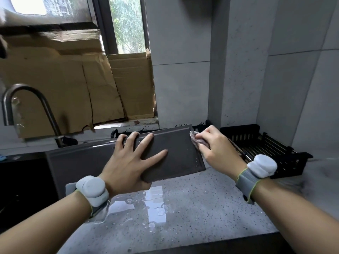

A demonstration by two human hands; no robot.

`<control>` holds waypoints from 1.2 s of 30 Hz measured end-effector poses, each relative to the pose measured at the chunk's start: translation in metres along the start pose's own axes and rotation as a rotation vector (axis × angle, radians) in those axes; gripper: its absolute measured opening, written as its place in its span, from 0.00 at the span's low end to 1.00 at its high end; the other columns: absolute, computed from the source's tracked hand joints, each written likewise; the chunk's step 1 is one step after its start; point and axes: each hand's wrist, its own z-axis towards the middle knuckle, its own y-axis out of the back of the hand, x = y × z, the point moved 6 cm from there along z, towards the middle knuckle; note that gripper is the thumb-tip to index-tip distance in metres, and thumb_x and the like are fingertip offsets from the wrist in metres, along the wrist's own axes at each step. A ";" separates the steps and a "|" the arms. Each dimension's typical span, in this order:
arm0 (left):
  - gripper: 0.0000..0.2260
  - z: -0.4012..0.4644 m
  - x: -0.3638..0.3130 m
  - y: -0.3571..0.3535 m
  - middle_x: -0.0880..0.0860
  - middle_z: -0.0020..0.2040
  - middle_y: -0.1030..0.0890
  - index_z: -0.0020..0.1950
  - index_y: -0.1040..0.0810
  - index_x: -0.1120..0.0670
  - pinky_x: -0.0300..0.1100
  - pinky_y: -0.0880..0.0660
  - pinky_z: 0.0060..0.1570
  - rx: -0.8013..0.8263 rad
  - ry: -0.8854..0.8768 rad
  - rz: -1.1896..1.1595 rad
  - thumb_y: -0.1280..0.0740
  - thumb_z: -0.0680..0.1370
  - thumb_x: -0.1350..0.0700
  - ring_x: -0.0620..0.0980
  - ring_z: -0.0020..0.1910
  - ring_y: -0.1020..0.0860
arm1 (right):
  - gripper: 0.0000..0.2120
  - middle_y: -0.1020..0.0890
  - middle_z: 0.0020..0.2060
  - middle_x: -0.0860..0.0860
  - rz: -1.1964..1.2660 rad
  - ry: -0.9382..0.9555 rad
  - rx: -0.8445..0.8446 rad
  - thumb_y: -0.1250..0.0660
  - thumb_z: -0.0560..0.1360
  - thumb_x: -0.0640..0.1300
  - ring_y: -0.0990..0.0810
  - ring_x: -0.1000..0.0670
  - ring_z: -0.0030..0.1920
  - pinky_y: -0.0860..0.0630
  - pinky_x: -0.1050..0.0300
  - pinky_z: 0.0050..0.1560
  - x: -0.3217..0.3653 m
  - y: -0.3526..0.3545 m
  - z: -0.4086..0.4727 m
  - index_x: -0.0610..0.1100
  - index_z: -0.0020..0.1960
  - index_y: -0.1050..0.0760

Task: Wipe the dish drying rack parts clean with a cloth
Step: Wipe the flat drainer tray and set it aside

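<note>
We see the left hand [132,158] spread wide, fingers flat on the grey drip tray [176,153] tilted over the wet counter [201,208]. The right hand [216,145] pinches a cloth [195,137] against the tray's far right corner; black rack [266,149] lies right.

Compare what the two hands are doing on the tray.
The left hand lies spread with straight fingers flat on the grey tray, steadying it; the right hand is curled round a cloth. The left sits mid-tray; the right works the tray's right edge. Both wear a grey wristband and touch the same tray.
</note>
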 end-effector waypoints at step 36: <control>0.44 0.013 0.024 -0.015 0.60 0.76 0.37 0.77 0.36 0.39 0.67 0.37 0.64 0.048 0.232 -0.184 0.32 0.61 0.31 0.69 0.70 0.36 | 0.12 0.29 0.50 0.51 -0.129 -0.064 -0.164 0.35 0.76 0.35 0.28 0.50 0.48 0.26 0.57 0.47 0.019 -0.014 -0.044 0.41 0.59 0.21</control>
